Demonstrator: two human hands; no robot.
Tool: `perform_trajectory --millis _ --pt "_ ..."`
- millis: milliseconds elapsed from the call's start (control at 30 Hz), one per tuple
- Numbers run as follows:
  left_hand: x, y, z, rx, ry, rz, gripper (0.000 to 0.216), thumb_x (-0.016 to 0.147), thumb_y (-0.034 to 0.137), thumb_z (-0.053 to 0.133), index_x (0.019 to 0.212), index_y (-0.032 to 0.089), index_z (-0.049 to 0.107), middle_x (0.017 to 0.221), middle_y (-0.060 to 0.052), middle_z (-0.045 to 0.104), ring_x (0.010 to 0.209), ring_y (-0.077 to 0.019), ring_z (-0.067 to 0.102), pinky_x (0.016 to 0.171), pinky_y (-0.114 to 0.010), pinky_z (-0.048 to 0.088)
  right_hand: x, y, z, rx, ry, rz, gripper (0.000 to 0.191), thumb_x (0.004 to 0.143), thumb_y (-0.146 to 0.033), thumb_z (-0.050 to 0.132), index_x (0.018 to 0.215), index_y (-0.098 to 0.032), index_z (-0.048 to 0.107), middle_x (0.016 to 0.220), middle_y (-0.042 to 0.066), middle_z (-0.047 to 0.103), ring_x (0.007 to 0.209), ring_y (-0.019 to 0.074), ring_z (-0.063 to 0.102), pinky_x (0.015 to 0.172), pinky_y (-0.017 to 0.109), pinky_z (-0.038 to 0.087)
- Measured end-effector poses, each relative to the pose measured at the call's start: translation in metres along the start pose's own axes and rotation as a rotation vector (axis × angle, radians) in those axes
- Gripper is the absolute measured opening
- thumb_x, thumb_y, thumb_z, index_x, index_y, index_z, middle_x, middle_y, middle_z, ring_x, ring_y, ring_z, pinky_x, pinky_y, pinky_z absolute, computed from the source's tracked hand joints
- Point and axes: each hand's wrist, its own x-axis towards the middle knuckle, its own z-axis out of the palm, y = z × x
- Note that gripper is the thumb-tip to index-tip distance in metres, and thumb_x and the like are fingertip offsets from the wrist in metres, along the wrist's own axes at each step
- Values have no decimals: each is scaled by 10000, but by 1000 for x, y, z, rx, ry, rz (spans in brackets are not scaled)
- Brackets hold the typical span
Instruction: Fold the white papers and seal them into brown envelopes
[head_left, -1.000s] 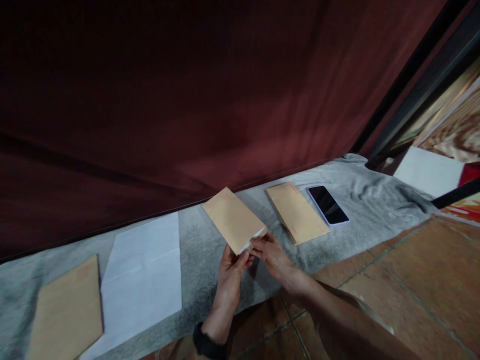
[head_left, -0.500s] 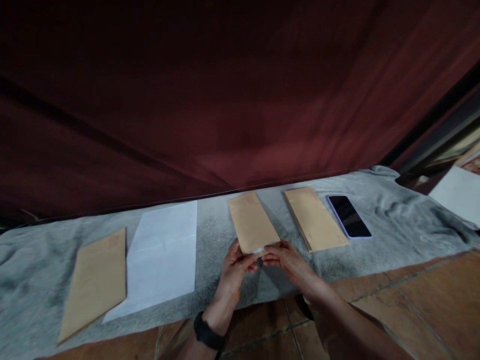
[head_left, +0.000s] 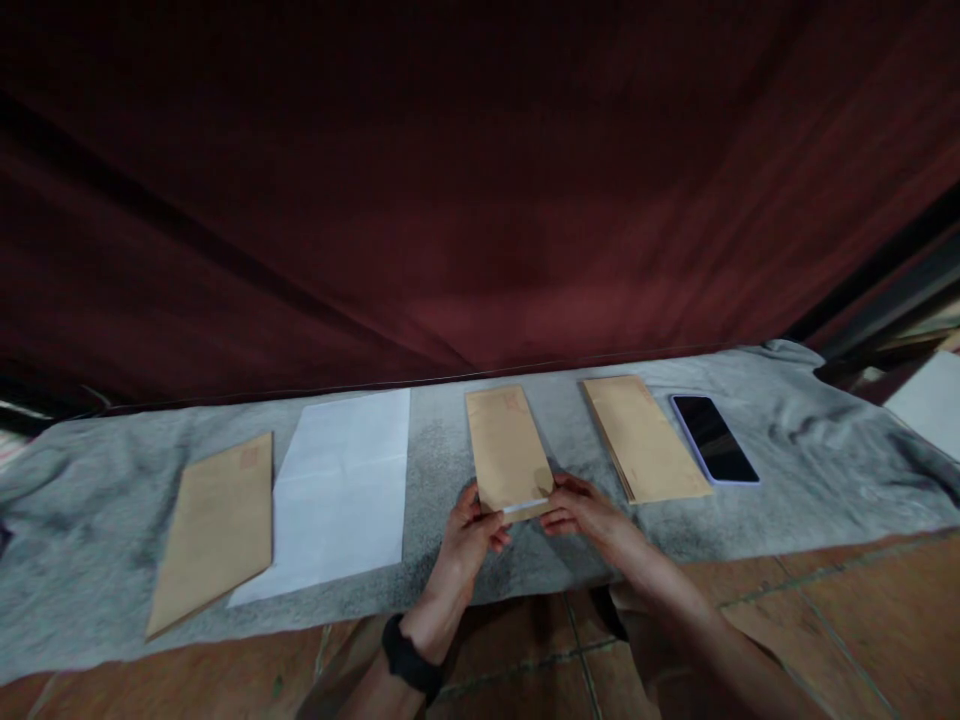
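Observation:
A brown paper envelope [head_left: 511, 450] lies between my hands, its near end lifted toward me. Its mouth faces me, and a strip of white paper [head_left: 525, 505] shows there above the brown flap. My left hand [head_left: 466, 535] pinches the near left corner, thumb on top and fingers beneath. On the near right corner, my right hand [head_left: 581, 510] grips with its fingers curled around the edge. How far the white paper reaches inside is hidden. To the right rests a stack of brown envelopes [head_left: 646, 440].
White paper sheets [head_left: 341, 490] lie at left on the grey cloth [head_left: 435, 440], partly under another brown envelope pile [head_left: 217, 525]. A phone [head_left: 714, 440] with a purple case lies at right. Dark red fabric [head_left: 480, 200] rises behind; the tiled floor [head_left: 847, 600] is below.
My right hand has shifted from the middle of the envelope's mouth out to its right corner. The white strip shows wider along the opening. The whole view has shifted slightly.

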Motion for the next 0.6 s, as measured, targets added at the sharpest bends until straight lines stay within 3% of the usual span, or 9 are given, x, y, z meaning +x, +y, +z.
perform_trajectory --millis 433,600 --pt "0 -2 1 15 12 13 734 583 258 766 1265 131 527 596 53 638 448 -120 567 446 -205 418 9 4 -3 -214 -20 -70 319 626 -369 771 884 -247 628 682 -48 660 602 167 634 566 287 525" --pt "-1 3 -2 -21 9 -20 619 611 252 778 1193 170 584 755 -1 707 546 -142 662 476 -208 473 12 7 -6 -234 -23 -53 296 633 -332 750 887 -254 618 665 -50 660 596 173 631 556 286 506"
